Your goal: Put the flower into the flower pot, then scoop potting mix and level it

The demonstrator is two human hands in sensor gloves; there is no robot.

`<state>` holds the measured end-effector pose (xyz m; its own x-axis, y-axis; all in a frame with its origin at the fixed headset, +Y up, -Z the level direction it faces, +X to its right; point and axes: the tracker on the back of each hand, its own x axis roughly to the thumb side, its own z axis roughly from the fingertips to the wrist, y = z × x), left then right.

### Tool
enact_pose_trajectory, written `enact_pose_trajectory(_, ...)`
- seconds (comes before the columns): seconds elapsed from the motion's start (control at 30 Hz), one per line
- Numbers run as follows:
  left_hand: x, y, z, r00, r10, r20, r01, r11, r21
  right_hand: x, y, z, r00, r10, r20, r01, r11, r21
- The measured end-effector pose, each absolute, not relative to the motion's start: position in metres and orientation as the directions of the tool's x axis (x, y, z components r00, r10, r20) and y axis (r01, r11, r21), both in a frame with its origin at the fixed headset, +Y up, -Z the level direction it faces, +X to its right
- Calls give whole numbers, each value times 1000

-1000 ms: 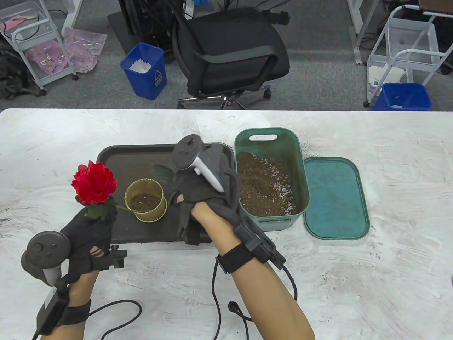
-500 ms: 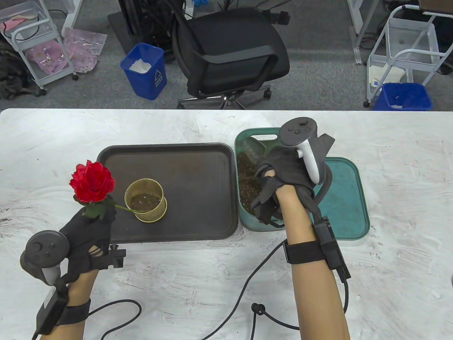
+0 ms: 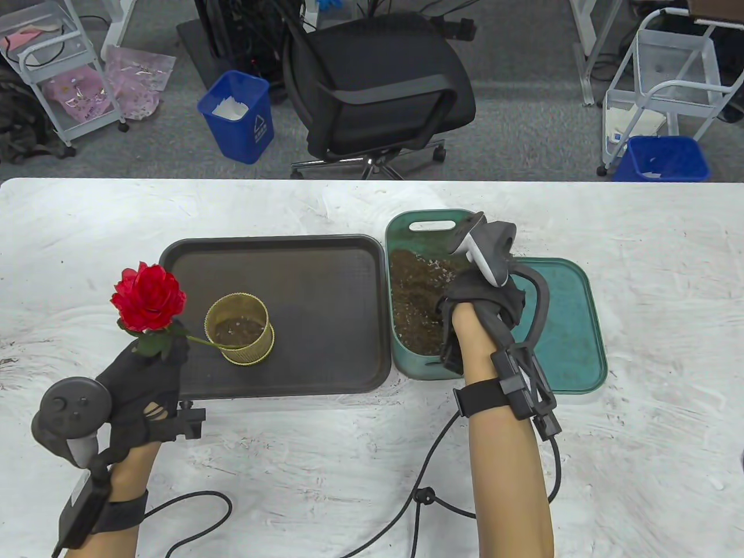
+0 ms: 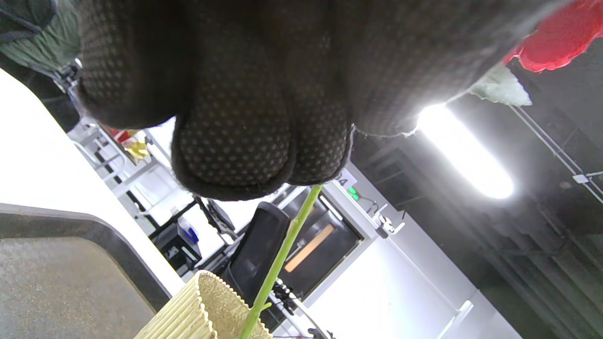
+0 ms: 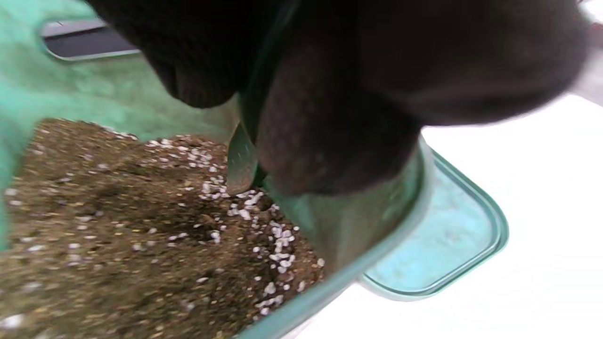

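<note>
My left hand (image 3: 156, 356) grips a red rose (image 3: 149, 297) low on its green stem (image 3: 203, 342), at the tray's left edge. The stem slants right, and its tip is inside the gold ribbed flower pot (image 3: 239, 329). The left wrist view shows my fingers (image 4: 235, 141) curled round the stem (image 4: 282, 249) above the pot (image 4: 207, 310). My right hand (image 3: 474, 299) is tipped down inside the green bin (image 3: 430, 224). It holds a small scoop (image 5: 241, 160) whose edge is in the potting mix (image 5: 118, 226). In the table view the hand hides the scoop.
The pot stands on a dark tray (image 3: 325, 314), with the bin just to the tray's right. The bin's green lid (image 3: 558, 325) lies flat to the right of the bin. Glove cables trail over the white table near its front edge (image 3: 418, 500). An office chair stands behind the table.
My right hand has moved from the tray to the bin with the scoop, then tipped downward into the mix. My left hand and the rose have barely moved.
</note>
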<state>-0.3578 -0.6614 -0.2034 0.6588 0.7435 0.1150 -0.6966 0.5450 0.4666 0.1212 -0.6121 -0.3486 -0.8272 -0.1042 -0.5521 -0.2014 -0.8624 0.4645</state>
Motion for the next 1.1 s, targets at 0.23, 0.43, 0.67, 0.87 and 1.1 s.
enact_pose_trajectory(0.23,-359,-661,-204,660,743,114,-695,546,467,122,-632,-358,-832,-13,-555,-312,-816,487)
enact_pose_trajectory(0.43,-359,-661,-203,657,746,111,-697,544,468,125,-645,-366,-806,164,-569,-475,-753,456)
enact_pose_trajectory(0.67,-359,-661,-204,660,743,111,-695,546,468,119,-657,-369,-743,357,-566,-637,-637,435)
enact_pose_trajectory(0.87,-359,-661,-204,659,744,114,-697,545,466,126,-661,-367,-605,495,-623,-785,-502,363)
enact_pose_trajectory(1.1,-358,-661,-203,663,740,117,-694,548,467,141,-649,-352,-458,599,-657,-881,-404,246)
